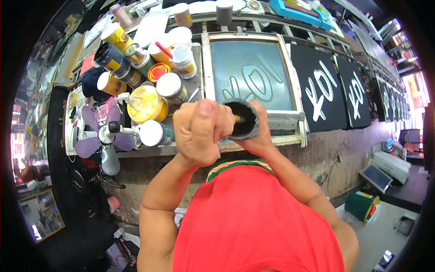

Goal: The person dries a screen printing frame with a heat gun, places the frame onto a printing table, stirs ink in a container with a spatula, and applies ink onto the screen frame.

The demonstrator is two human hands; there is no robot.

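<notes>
My right hand (261,131) is wrapped round the right side of a dark tub (252,131) that holds black ink or paint, its open mouth facing up. My left hand (201,131) is in a fist at the tub's left rim, closed on a stick of which only a short yellowish bit shows over the black contents. The fist hides the rest of the stick. Just beyond the tub lies a printing screen (249,52) in a pale frame, with stencilled lettering. The tub covers part of its lower edge.
Left of the screen stand several paint tubs, among them an open yellow one (144,105) and a white-lidded one (171,86). A purple-bladed fan (106,134) is clipped at the table's left. Rightward, black printed panels (315,90) lie in a row. A blue tool (301,16) sits at the back.
</notes>
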